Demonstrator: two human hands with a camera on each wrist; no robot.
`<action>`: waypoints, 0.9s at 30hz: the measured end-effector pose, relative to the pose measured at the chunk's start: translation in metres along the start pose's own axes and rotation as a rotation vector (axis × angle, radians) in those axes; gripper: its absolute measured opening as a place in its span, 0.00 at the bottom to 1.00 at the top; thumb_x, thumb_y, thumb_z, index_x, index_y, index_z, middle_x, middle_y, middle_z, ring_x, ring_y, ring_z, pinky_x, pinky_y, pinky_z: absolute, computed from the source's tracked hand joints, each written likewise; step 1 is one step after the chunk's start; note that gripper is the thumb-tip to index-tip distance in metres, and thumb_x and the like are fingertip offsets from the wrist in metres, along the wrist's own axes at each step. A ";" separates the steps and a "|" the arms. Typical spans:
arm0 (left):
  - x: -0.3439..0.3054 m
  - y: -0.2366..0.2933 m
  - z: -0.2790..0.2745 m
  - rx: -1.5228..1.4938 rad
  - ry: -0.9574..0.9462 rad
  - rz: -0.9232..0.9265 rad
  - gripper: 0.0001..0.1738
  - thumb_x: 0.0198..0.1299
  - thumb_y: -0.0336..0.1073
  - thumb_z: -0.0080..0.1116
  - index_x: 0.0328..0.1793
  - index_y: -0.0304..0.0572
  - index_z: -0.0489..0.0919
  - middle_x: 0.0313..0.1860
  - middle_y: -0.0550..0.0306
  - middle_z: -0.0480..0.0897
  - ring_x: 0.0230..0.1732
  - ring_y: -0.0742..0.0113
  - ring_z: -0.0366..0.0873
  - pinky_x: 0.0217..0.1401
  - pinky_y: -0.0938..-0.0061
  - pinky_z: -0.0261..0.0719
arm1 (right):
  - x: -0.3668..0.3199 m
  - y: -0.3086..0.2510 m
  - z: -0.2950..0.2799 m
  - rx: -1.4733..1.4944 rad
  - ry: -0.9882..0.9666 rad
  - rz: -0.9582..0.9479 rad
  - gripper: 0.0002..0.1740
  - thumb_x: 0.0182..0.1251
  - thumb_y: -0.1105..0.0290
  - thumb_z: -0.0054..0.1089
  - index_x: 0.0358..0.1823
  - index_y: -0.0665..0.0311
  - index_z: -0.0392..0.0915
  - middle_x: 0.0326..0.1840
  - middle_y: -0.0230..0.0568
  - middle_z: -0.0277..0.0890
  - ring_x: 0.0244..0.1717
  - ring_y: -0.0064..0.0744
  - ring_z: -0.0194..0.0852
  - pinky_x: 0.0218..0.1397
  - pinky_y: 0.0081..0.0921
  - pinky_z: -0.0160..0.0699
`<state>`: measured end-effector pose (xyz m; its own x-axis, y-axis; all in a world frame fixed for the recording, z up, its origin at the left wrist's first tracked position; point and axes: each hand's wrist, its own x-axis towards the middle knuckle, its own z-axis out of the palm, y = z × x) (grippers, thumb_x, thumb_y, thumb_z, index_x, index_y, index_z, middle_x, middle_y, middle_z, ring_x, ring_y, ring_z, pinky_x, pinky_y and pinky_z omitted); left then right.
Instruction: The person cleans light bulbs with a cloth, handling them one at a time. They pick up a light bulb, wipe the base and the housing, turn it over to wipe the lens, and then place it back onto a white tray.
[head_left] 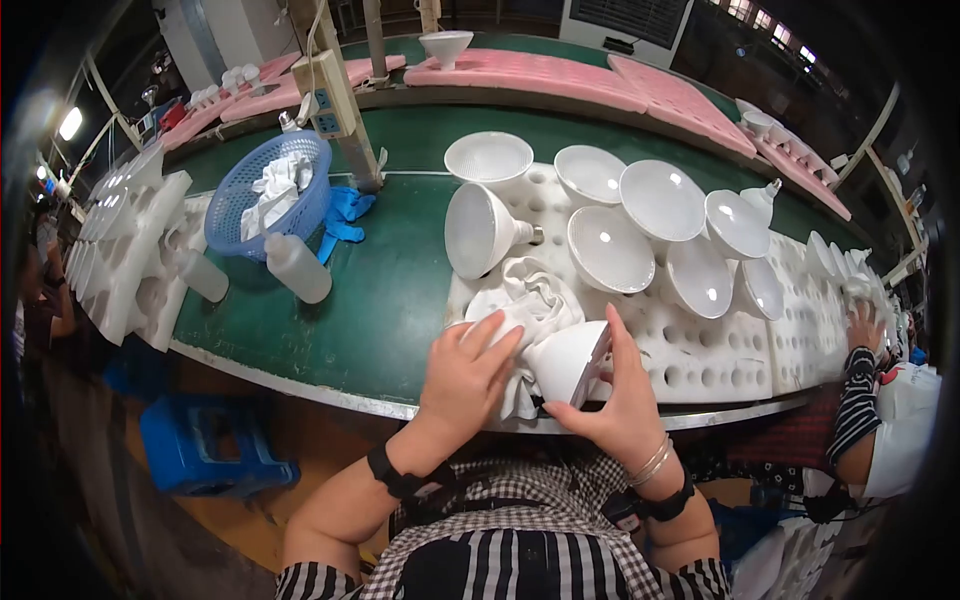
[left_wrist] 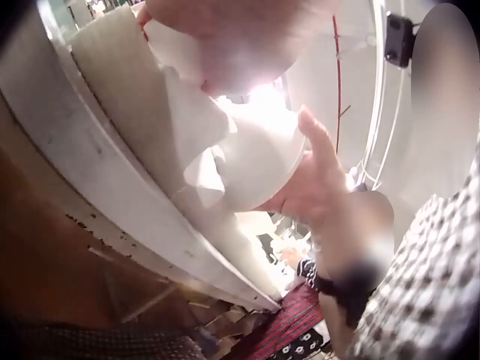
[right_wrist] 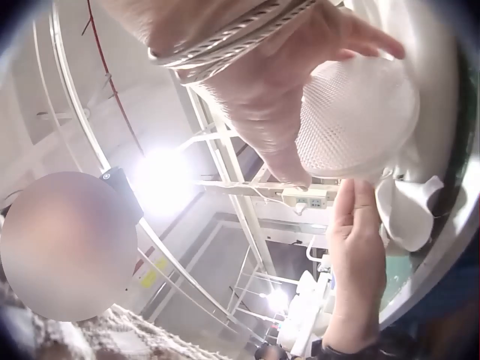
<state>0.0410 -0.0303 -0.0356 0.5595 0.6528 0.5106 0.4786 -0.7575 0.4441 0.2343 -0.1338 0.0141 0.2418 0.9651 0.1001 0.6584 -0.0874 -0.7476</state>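
Note:
My right hand (head_left: 610, 385) grips a white cone-shaped lamp housing (head_left: 566, 358) at the table's near edge, thumb below and fingers along its far side. In the right wrist view the housing's dimpled open face (right_wrist: 358, 114) shows under my fingers. My left hand (head_left: 468, 368) presses a white cloth (head_left: 528, 302) against the housing's left side, fingers curled over the cloth. The left wrist view shows the cloth (left_wrist: 191, 135) bunched against the housing (left_wrist: 262, 165), with my right hand (left_wrist: 315, 180) behind it.
Several white lamp housings (head_left: 610, 248) lie on white foam trays (head_left: 720, 350). A blue basket (head_left: 268, 195) of cloths and white bottles (head_left: 298, 268) stand on the green belt (head_left: 390, 290) at left. Another person's hand (head_left: 864, 325) works at far right. Pink trays (head_left: 560, 72) lie behind.

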 end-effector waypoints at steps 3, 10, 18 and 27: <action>0.006 0.005 -0.007 -0.292 0.203 -0.260 0.25 0.57 0.33 0.63 0.63 0.52 0.80 0.65 0.51 0.77 0.59 0.47 0.73 0.61 0.56 0.70 | -0.010 -0.002 0.004 0.116 0.051 -0.039 0.70 0.39 0.51 0.83 0.79 0.70 0.45 0.72 0.63 0.56 0.71 0.58 0.61 0.72 0.45 0.64; -0.007 -0.004 -0.001 0.204 -0.018 0.062 0.25 0.56 0.34 0.63 0.63 0.51 0.81 0.64 0.54 0.79 0.60 0.46 0.73 0.60 0.55 0.70 | -0.029 0.008 0.021 -0.169 0.170 -0.248 0.70 0.37 0.52 0.83 0.79 0.67 0.47 0.73 0.63 0.53 0.70 0.61 0.59 0.73 0.47 0.62; 0.008 -0.052 -0.044 -0.093 0.326 -0.122 0.20 0.63 0.28 0.59 0.62 0.41 0.81 0.64 0.47 0.78 0.62 0.47 0.74 0.67 0.61 0.70 | -0.039 0.021 -0.001 0.929 0.160 0.091 0.64 0.47 0.59 0.76 0.81 0.62 0.42 0.71 0.49 0.60 0.69 0.42 0.66 0.71 0.41 0.69; 0.022 -0.022 -0.025 0.066 -0.099 0.040 0.43 0.53 0.54 0.69 0.73 0.43 0.70 0.72 0.33 0.67 0.72 0.38 0.65 0.73 0.52 0.63 | -0.041 0.026 -0.006 1.484 -0.044 0.322 0.47 0.60 0.37 0.59 0.74 0.57 0.58 0.71 0.54 0.63 0.66 0.60 0.71 0.59 0.74 0.75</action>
<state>0.0261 0.0002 -0.0161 0.6414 0.6209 0.4507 0.4959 -0.7837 0.3740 0.2456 -0.1772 -0.0057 0.1922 0.9627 -0.1904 -0.7145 0.0043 -0.6996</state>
